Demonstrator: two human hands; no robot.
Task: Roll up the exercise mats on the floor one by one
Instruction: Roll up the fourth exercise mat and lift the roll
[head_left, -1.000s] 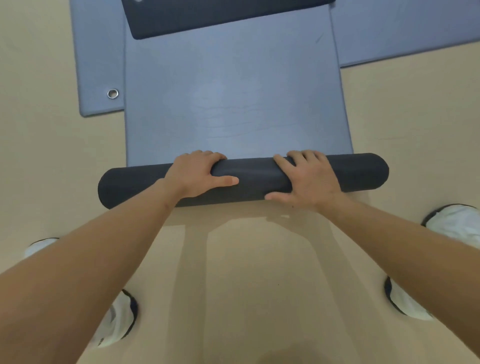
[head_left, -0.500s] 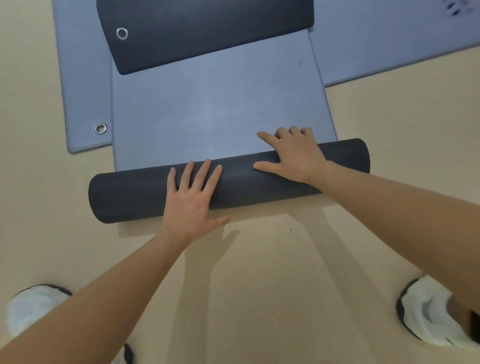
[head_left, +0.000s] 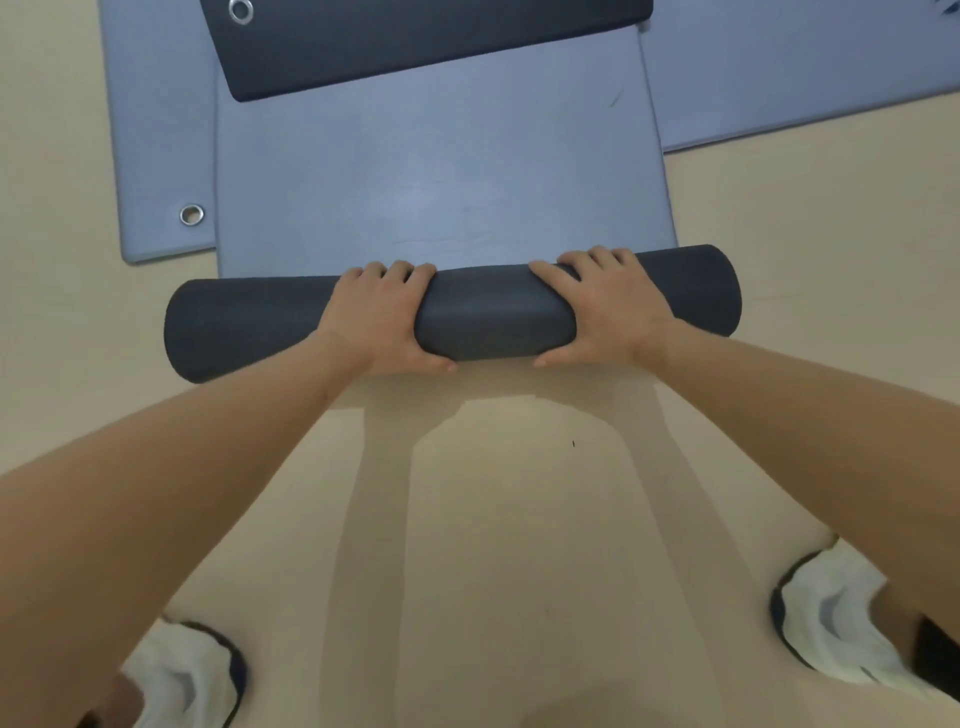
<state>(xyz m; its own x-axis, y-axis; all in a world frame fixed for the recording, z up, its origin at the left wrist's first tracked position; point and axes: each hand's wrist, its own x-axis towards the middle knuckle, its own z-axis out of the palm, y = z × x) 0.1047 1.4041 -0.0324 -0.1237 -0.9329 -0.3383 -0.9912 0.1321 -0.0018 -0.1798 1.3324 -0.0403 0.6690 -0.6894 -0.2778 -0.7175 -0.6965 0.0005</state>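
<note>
Fingers (head_left: 397, 271) of left hand (head_left: 371, 322) curling over far side of dark roll (head_left: 493, 317), thumb gripping near side. Right hand (head_left: 608, 306) gripping roll likewise. Roll lying on floor (head_left: 493, 519); unrolled part of blue-grey mat (head_left: 441, 171) lying flat beyond. Metal eyelet (head_left: 191, 214) showing on neighbouring mat (head_left: 156, 130), left.

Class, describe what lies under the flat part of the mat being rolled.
A blue mat with an eyelet sticks out at its left; how far it runs underneath is covered.

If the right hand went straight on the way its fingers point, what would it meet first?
Probably the flat, unrolled part of the mat just past the roll that the right hand grips.
</note>
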